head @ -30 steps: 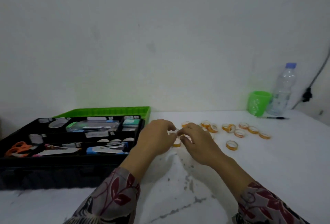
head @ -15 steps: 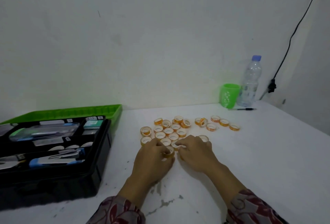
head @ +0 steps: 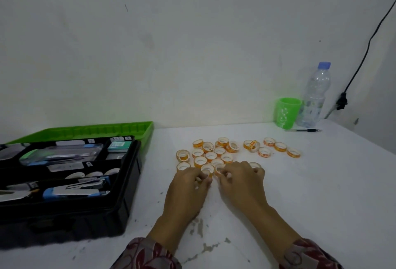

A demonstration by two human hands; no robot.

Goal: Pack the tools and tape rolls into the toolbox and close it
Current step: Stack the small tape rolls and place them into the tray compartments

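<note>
Several small orange-and-white tape rolls (head: 211, 155) lie clustered on the white table, with a few more tape rolls (head: 278, 146) strung out to the right. My left hand (head: 188, 185) has its fingers curled on a tape roll (head: 206, 170) at the near edge of the cluster. My right hand (head: 242, 179) sits beside it, fingers curled on another roll (head: 218, 170). The black toolbox (head: 126, 187) stands open at the left with staplers, boxes and other tools in its tray; its green lid (head: 85, 131) lies back toward the wall.
A green cup (head: 287, 114) and a plastic water bottle (head: 315, 95) stand at the back right against the wall, with a pen (head: 306, 130) lying before them. A black cable (head: 364, 54) runs down the right wall. The table top (head: 321, 193) is bare white at the right.
The view has swung right and down, bringing the whole tape roll cluster into sight. Both hands have settled lower onto the near rolls of the cluster.
</note>
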